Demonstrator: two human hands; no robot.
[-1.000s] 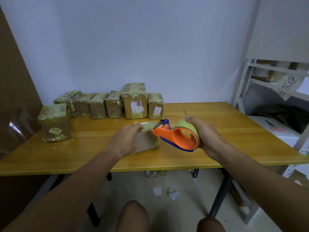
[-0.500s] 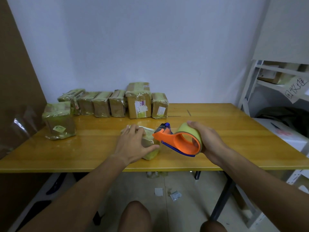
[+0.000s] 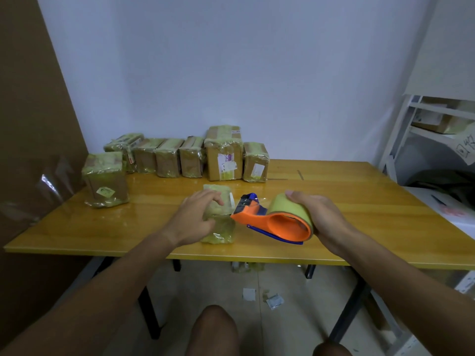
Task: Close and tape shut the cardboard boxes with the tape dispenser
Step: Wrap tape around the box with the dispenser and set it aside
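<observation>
We see dim, bluish, even light with only soft shadows. The table (image 3: 359,201) shows faint glare, and edges bend from wide-angle distortion.

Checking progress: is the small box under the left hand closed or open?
Closed: the small box is wrapped in tape, no flaps up.
</observation>
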